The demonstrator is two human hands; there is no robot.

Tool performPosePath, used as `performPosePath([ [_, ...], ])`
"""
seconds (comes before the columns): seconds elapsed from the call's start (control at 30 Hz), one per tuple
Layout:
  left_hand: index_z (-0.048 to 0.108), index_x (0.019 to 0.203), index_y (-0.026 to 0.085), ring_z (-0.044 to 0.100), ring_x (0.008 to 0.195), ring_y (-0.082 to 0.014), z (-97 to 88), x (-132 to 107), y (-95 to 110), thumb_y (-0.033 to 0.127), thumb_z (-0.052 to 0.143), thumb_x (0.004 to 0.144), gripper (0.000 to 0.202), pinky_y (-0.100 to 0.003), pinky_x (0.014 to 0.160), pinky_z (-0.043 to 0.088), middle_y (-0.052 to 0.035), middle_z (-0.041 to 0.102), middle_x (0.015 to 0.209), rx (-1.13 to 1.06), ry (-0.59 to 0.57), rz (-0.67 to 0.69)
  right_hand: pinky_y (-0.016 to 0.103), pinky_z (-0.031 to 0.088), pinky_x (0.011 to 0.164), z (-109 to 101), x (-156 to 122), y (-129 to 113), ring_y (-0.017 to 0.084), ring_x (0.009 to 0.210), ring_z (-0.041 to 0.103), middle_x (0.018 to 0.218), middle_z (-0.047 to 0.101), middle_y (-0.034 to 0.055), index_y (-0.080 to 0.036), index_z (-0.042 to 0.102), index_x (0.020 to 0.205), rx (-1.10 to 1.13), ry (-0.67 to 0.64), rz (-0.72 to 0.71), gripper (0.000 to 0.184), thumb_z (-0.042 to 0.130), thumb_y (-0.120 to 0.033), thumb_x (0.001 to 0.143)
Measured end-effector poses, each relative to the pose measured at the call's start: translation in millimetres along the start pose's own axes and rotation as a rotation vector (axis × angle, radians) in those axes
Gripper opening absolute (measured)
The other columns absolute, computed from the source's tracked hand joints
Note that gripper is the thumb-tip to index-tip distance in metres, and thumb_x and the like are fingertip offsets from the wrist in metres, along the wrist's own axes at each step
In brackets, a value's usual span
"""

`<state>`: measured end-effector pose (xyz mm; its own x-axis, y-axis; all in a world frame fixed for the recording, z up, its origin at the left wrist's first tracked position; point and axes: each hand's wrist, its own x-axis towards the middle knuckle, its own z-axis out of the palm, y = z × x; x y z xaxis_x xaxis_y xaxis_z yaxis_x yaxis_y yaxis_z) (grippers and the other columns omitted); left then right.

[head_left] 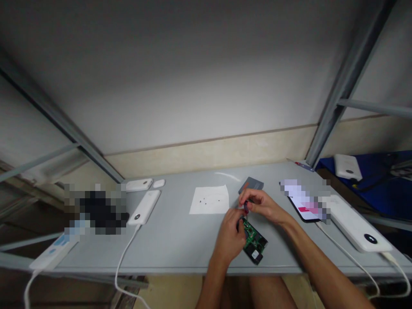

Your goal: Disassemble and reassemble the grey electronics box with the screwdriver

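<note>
A green circuit board [252, 236] with black parts and a white label lies near the table's front edge. My left hand [230, 231] is closed on the board's far left end, its fingertips partly hiding that corner. My right hand [257, 205] pinches a small screwdriver [246, 207] with a dark red and purple handle. The screwdriver stands nearly upright, its thin shaft pointing down at the board's far end; whether the tip touches a screw I cannot tell. Left of my hands, several tiny dark screws [205, 201] rest on a white sheet of paper [210, 209].
Behind my right hand lies a flat grey case [252, 183]. A lit phone [302, 204] and a large white power bank [354, 225] with cables are at right. Another white power bank [146, 208] and a power strip [58, 249] are at left. Metal posts flank the table.
</note>
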<state>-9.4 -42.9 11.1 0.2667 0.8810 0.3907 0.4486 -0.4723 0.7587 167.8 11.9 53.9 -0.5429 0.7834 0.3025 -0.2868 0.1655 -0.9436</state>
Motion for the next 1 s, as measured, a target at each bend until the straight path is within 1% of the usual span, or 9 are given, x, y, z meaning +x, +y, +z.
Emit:
performPosePath([
  [0.1,0.064,0.109,0.022,0.062,0.107,-0.0235,-1.0,-2,4,0.004,0.045,0.093,0.031,-0.039,0.097,0.050,-0.0071,0.068,0.106,0.070,0.007,0.000,0.030,0.049,0.073,-1,0,-3,0.018,0.079,0.061,0.088,0.067,0.0048,-0.019,0.070,0.094,-0.101,0.057,0.013,0.034,0.072,-0.053,0.090],
  [0.2,0.066,0.110,0.022,0.064,0.106,-0.0231,-2.0,-5,6,0.001,0.044,0.091,0.036,-0.038,0.095,0.052,-0.0074,0.069,0.106,0.064,0.037,-0.037,0.031,0.049,0.073,-1,5,4,0.018,0.079,0.062,0.087,0.068,0.0046,-0.020,0.069,0.098,-0.161,0.142,0.028,0.038,0.069,-0.057,0.090],
  [0.23,0.066,0.111,0.022,0.064,0.105,-0.0224,-2.6,-6,6,0.000,0.043,0.090,0.039,-0.037,0.095,0.052,-0.0072,0.069,0.107,0.047,0.047,-0.055,0.030,0.048,0.071,-1,7,8,0.018,0.077,0.061,0.086,0.067,0.0041,-0.020,0.068,0.099,-0.195,0.214,0.027,0.040,0.069,-0.059,0.090],
  [0.33,0.068,0.113,0.023,0.065,0.101,-0.0208,-7.7,-10,2,-0.002,0.042,0.087,0.044,-0.035,0.092,0.053,-0.0064,0.068,0.105,0.015,0.102,-0.127,0.028,0.043,0.058,-5,15,25,0.015,0.062,0.054,0.069,0.059,-0.0013,-0.021,0.064,0.094,-0.275,0.533,0.009,0.045,0.072,-0.064,0.084],
  [0.43,0.069,0.112,0.021,0.064,0.096,-0.0210,-19.0,-18,-6,-0.001,0.043,0.086,0.043,-0.034,0.087,0.052,-0.0064,0.067,0.100,0.043,0.226,-0.206,0.026,0.038,0.052,-7,20,40,0.014,0.054,0.050,0.065,0.059,-0.0028,-0.022,0.059,0.095,-0.245,0.676,0.000,0.048,0.070,-0.067,0.083],
  [0.57,0.070,0.108,0.021,0.063,0.088,-0.0207,-34.6,-28,-16,0.007,0.047,0.089,0.033,-0.032,0.078,0.051,-0.0066,0.067,0.096,0.037,0.317,-0.260,0.029,0.044,0.058,-3,18,52,0.019,0.067,0.062,0.077,0.070,0.0034,-0.023,0.059,0.095,-0.338,0.661,-0.011,0.046,0.071,-0.065,0.083],
  [0.73,0.070,0.112,0.022,0.065,0.092,-0.0218,-36.7,-34,-24,0.019,0.049,0.095,0.028,-0.033,0.080,0.052,-0.0078,0.069,0.101,-0.049,0.377,-0.247,0.031,0.044,0.058,1,13,61,0.020,0.063,0.058,0.069,0.066,0.0013,-0.025,0.064,0.093,-0.552,0.567,-0.011,0.037,0.070,-0.060,0.086],
  [0.87,0.070,0.115,0.021,0.065,0.089,-0.0210,-34.4,-37,-34,0.029,0.052,0.096,0.027,-0.033,0.080,0.053,-0.0076,0.069,0.098,-0.122,0.499,-0.318,0.032,0.045,0.059,0,12,63,0.022,0.066,0.059,0.072,0.067,0.0023,-0.025,0.064,0.095,-0.525,0.574,-0.063,0.038,0.070,-0.061,0.086],
  [1.0,0.070,0.112,0.019,0.062,0.078,-0.0192,-36.2,-36,-40,0.040,0.055,0.096,0.031,-0.032,0.074,0.052,-0.0076,0.069,0.096,-0.118,0.612,-0.370,0.032,0.047,0.063,-1,13,60,0.022,0.072,0.063,0.077,0.069,0.0035,-0.024,0.062,0.096,-0.469,0.606,-0.068,0.039,0.069,-0.062,0.087],
])
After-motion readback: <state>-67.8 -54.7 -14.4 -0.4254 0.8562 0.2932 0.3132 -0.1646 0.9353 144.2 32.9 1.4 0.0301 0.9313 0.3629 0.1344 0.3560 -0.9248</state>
